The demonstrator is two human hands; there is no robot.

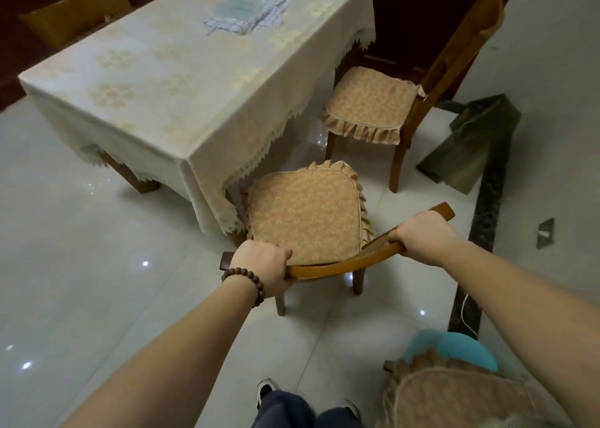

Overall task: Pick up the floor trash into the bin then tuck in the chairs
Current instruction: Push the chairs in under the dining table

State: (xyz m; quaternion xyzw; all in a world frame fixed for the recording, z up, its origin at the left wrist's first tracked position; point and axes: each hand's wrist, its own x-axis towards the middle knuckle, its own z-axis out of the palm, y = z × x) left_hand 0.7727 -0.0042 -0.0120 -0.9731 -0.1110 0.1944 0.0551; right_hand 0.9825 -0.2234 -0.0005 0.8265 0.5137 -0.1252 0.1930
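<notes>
gripping the chair backrest (337, 267), left hand (259, 265) and right hand (418, 232) outstretched.

The near chair (308, 219) stands at the table's (181, 80) near right corner, both hands on its backrest. A second chair (383, 109) stands behind it, along the table's right edge. A folded cloth (246, 11) lies on the tabletop's far end.

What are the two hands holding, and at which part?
Both hands, left hand and right hand, grip the near chair by its backrest top rail, one toward each end.
</notes>
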